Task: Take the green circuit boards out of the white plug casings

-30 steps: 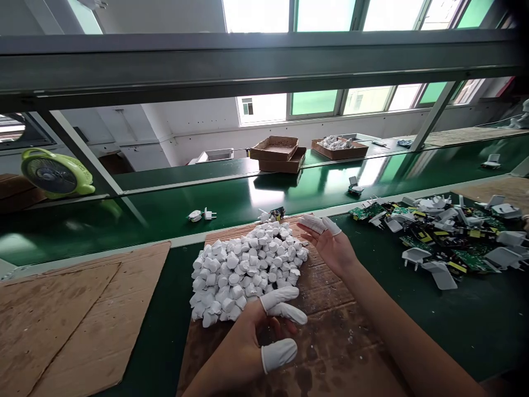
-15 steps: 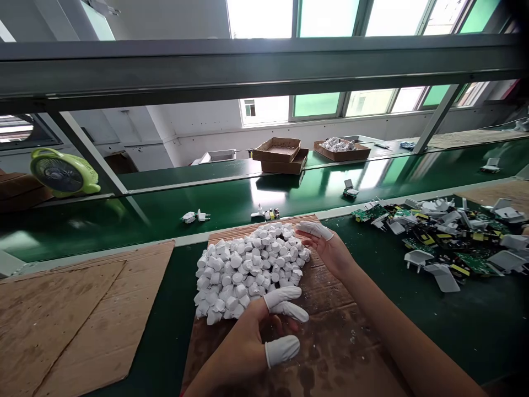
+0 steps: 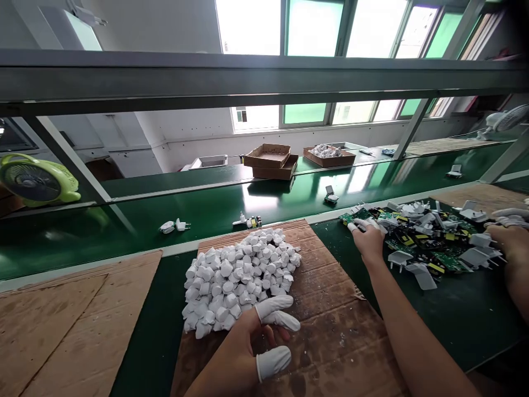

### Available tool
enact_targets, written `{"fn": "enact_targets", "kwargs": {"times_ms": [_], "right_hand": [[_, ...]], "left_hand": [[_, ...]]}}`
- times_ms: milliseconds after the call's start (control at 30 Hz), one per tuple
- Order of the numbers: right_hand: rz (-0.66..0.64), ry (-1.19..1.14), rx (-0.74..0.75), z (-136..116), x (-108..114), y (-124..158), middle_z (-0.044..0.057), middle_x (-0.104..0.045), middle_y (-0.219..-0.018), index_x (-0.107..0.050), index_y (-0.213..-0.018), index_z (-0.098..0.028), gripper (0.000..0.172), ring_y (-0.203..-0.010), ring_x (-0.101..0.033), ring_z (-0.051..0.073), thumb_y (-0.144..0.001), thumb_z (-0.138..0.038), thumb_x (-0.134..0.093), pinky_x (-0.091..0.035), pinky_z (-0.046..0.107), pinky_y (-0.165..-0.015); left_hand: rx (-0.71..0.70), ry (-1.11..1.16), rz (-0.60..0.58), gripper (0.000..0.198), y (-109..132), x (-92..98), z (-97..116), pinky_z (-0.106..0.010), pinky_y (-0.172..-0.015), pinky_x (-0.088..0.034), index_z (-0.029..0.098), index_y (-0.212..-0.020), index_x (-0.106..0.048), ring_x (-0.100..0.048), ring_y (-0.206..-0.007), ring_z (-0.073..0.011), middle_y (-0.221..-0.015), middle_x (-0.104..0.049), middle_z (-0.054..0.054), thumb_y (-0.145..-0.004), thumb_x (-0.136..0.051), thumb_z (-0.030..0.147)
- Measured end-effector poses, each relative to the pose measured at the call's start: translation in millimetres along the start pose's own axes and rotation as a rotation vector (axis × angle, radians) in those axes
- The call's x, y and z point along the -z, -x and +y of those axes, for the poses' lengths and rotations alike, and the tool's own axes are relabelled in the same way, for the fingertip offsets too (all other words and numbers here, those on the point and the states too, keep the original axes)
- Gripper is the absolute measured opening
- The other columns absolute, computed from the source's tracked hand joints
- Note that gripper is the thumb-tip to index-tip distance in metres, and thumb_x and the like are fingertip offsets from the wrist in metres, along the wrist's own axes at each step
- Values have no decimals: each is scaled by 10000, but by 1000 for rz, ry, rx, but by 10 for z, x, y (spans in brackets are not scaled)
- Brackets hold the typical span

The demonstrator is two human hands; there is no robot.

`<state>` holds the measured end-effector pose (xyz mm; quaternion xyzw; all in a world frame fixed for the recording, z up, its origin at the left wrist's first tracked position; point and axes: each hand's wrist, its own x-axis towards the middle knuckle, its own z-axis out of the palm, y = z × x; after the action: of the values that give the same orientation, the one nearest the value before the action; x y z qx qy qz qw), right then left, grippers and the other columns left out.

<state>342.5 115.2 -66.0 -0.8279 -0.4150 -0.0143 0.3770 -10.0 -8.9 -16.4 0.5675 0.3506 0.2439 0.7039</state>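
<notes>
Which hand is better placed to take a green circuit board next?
Right, probably: the right hand is at the edge of the circuit boards, while the left hand sits farther off beside the white wrapped pieces.

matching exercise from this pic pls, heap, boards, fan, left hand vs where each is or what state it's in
1. white heap
2. circuit boards
3. fan
4. left hand

A. wearing finger cots
B. mixed with white casings
C. on cardboard
D. far left of the view

Pairs: 1-C, 2-B, 3-D, 4-A
</notes>
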Motion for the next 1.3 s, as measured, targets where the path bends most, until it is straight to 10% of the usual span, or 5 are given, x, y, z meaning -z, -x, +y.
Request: {"fn": "enact_targets", "kwargs": {"times_ms": [400,667,900,1167,1300], "right_hand": [[-269,287,85,138,-289,36,115,-230,-1489,-274,-1428,-107,616,-1370,-145,332,-875,-348,-396,-277,457,-1057],[-190,355,95,56,-202,44,175,-552,-1197,-504,-1266,-94,502,-1158,-437,340,-858,-372,-413,-394,453,-920],[-176,403,181,29,-274,63,118,-405,-1385,-412,-1351,-140,518,-1360,-146,301,-885,-363,-374,-205,510,-1063],[-142,428,171,-70,-231,99,153,-602,-1106,-570,-1202,-138,440,-1122,-450,313,-858,-360,-412,-350,480,-918],[-136,381,232,-84,-147,116,134,-539,-1238,-595,-1185,-201,412,-1244,-350,324,-807,-281,-450,-307,511,-948]], "left_hand": [[-9,-81,-34,637,27,-33,25,-345,-833,-386,248,-1279,-455,-492,-926,-208,-1110,-585,-79,-723,-696,449],[-65,-84,-44,616,6,-37,-11,-337,-791,-389,217,-1266,-461,-513,-935,-223,-1077,-592,-85,-720,-697,376],[-72,-72,-41,622,-4,-36,30,-324,-787,-389,217,-1259,-458,-515,-942,-222,-1092,-590,-89,-714,-702,388],[-62,-60,-11,642,-53,-41,17,-280,-709,-380,191,-1241,-503,-538,-874,-195,-1062,-624,-95,-653,-725,322],[-32,-29,-8,671,-72,-41,12,-264,-675,-381,208,-1239,-518,-571,-833,-186,-1070,-652,-109,-618,-753,297]]}}
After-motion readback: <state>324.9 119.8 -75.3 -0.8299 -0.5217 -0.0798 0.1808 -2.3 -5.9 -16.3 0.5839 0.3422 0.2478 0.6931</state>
